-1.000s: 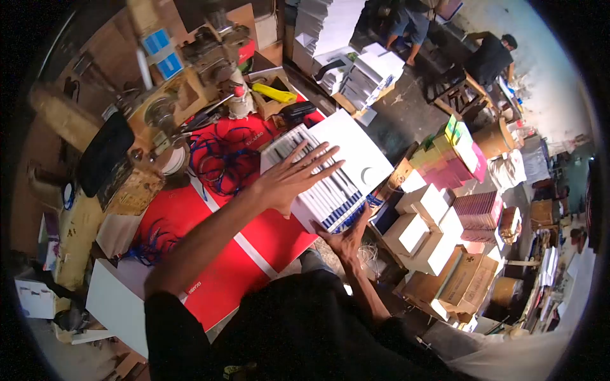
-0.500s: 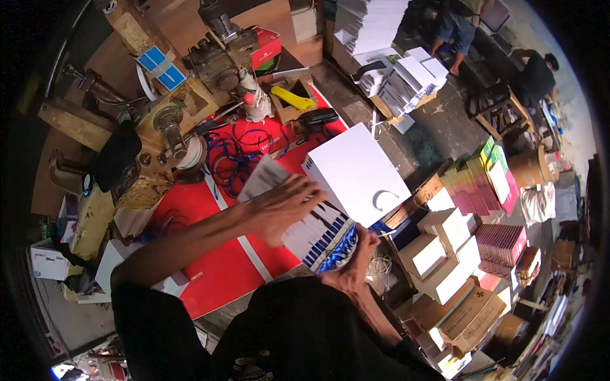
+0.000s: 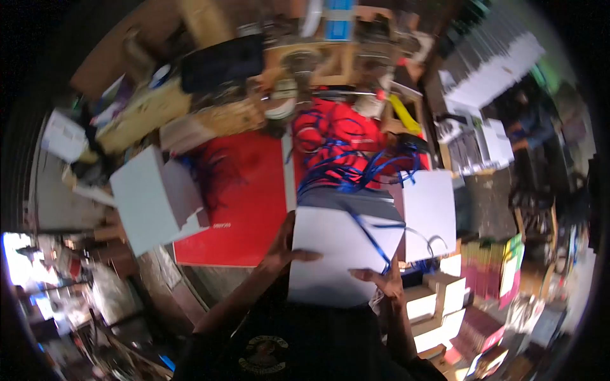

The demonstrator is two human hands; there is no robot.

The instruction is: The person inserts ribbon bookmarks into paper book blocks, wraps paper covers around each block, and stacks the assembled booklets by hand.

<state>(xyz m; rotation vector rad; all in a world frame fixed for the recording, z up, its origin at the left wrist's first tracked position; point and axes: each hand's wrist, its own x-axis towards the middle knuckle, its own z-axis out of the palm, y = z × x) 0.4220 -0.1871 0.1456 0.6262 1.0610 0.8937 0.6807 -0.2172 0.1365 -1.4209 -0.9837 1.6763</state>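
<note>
A stack of white book blocks [image 3: 340, 254] is held close to my body. My left hand [image 3: 284, 249] grips its left side, thumb lying over the top. Around the right side my right hand [image 3: 389, 280] is closed, its thumb also on the top face. Blue ribbons [image 3: 346, 174] fan out from the far end of the stack, and a few strands lie across its top and right edge. Underneath, the red board [image 3: 235, 209] covers the table. Motion blur softens the view.
Another white stack [image 3: 429, 216] stands at the right, partly behind mine. A further white stack [image 3: 149, 200] sits at the left. Machinery with a yellow tool [image 3: 404, 114] lines the back. Book stacks [image 3: 486, 273] and boxes stand at the right.
The held stack has turned and come nearer my body, its plain white face now upward. The blue ribbons have spread out. My left hand moved from the top to the left side. The view swung left.
</note>
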